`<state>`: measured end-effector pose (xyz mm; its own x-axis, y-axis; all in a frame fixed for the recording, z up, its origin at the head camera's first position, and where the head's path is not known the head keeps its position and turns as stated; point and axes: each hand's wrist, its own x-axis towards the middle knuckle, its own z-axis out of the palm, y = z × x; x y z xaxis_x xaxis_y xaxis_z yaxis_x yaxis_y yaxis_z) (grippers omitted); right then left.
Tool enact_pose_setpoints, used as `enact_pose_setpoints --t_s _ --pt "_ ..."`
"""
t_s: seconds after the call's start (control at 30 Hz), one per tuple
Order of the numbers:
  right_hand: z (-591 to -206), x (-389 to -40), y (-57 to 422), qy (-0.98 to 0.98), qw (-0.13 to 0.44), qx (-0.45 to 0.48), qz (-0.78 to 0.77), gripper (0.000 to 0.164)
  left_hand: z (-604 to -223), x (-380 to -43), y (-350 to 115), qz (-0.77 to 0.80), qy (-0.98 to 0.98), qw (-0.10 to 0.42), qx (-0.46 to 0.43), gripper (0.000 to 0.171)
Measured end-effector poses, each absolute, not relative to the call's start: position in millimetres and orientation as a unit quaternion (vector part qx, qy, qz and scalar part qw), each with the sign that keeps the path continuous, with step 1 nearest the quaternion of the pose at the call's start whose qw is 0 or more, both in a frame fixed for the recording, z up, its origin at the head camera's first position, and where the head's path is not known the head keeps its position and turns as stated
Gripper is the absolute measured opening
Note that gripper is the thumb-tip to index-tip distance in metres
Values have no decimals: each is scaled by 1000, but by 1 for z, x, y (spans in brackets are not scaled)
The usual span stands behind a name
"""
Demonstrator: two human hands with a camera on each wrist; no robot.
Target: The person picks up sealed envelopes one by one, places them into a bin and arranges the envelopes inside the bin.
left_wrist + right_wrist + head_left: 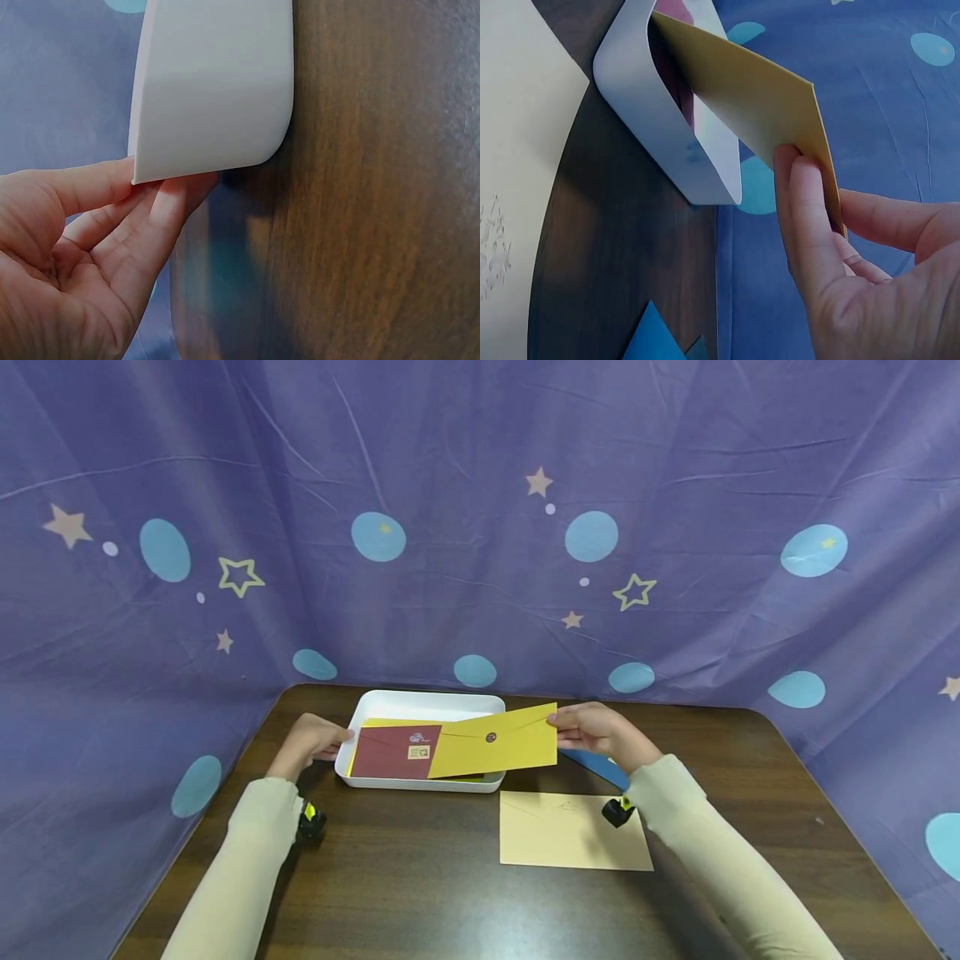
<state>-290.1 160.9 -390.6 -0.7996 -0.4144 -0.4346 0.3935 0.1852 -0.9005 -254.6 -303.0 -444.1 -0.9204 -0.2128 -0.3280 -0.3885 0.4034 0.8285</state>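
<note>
My right hand (596,729) pinches the right end of a yellow envelope (517,739), thumb on one face and fingers on the other, as the right wrist view shows. The envelope has a small dark round seal and slants down over a white tray (420,783). Its left end overlaps a dark red envelope (393,760) with a pale stamp, which lies in the tray over more yellow paper. At the tray's left end my left hand (315,739) holds the wall (217,105), thumb at the rim and fingers against the outside.
A cream envelope (555,843) lies on the brown wooden table (405,877), right of the tray and closer to me. Beyond it, partly under my right forearm, is a blue envelope (596,766). A purple curtain (465,602) with stars and blue ovals hangs behind the table.
</note>
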Motion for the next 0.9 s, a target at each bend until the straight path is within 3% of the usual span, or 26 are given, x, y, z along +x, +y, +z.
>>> enact_pose_setpoints --t_s 0.5,0.9 --pt "-391 -286 141 688 305 -18 -658 43 -441 -252 -302 537 822 92 -165 32" --pt "-396 -286 130 684 302 -44 -662 41 -438 -251 -301 519 833 85 -172 39"
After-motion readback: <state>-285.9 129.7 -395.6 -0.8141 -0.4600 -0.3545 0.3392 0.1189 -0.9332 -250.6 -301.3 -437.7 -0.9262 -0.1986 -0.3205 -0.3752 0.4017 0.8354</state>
